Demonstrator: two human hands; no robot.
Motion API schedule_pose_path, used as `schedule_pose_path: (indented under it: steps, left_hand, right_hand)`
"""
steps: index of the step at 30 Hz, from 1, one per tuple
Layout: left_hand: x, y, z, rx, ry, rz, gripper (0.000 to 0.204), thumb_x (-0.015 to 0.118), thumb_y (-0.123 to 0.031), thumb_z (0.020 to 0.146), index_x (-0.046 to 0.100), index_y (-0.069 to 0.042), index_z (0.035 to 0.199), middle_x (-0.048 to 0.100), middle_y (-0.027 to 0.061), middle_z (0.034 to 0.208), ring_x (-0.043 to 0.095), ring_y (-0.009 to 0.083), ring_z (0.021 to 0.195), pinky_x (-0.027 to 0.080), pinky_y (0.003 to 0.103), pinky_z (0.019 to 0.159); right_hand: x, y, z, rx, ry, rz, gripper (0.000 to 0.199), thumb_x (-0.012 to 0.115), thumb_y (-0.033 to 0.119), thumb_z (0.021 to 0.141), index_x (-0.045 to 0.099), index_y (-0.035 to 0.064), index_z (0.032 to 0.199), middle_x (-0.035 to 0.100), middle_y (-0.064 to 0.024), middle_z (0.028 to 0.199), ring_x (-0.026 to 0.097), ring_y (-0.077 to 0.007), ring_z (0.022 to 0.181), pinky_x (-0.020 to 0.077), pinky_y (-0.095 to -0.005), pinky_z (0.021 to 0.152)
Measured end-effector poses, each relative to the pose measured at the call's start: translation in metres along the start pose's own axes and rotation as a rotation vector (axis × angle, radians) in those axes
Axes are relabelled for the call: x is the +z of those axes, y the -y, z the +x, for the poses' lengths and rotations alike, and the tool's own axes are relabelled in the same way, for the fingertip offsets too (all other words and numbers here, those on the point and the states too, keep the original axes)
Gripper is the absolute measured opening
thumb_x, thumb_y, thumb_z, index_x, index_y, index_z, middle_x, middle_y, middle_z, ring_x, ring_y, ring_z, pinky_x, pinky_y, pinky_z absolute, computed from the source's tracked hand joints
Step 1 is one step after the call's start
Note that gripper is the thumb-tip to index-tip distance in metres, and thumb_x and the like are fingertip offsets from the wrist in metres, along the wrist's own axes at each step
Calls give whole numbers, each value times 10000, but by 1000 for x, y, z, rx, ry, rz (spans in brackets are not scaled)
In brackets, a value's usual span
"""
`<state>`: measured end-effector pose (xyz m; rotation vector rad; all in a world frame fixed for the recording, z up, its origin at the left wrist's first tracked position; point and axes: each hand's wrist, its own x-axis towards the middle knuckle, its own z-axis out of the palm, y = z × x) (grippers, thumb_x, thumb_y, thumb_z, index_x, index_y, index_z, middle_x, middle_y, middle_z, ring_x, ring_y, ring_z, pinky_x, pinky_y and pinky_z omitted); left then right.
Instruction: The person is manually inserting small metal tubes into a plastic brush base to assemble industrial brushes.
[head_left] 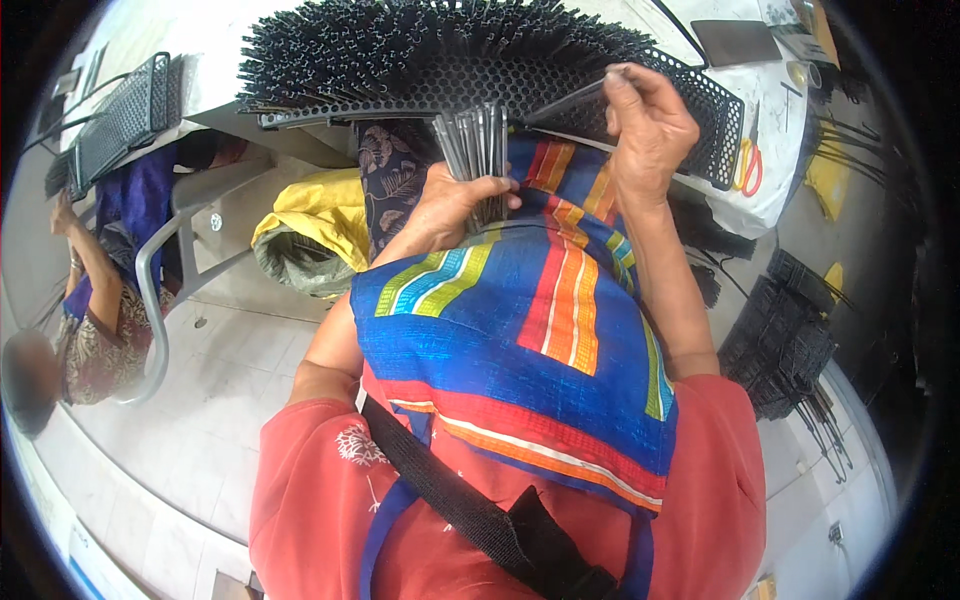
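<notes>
Left hand [455, 200] grips a bundle of thin grey metal rods [475, 140]; right hand [645, 125] pinches one dark rod [565, 100] at the black perforated plastic tray [520, 75] above.

Matt black plastic perforated tray [690, 90]; dull grey metal rods [478, 150]; bright striped woven cloth [540, 320].

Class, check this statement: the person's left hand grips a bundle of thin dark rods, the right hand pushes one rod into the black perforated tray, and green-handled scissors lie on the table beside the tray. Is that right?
Not quite. The head view shows the scissors have orange-red handles, not green. The rest stands: the left hand grips the bundle of thin dark rods, the right hand holds one rod at the black perforated tray, and the scissors lie on the table beside it.
</notes>
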<state>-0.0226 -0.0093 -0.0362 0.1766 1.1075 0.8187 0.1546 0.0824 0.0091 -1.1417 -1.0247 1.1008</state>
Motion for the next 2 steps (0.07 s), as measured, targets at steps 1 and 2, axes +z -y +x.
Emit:
schedule_pose_path:
  steps: [1,2]
  left_hand:
    - [1,1,-1,40,23,31,151,644,58,781,607,49,926,675,170,843,686,246,722,572,340,661]
    - [0,3,-1,79,50,61,162,643,51,786,604,53,944,677,180,857,690,249,731,573,341,658]
  right_hand:
    - [2,0,5,-74,-8,9,91,706,62,848,698,11,923,597,32,681,457,-9,534,334,-157,463]
    - [4,0,10,-147,6,11,104,713,68,845,701,21,937,601,28,692,458,-8,538,340,-164,464]
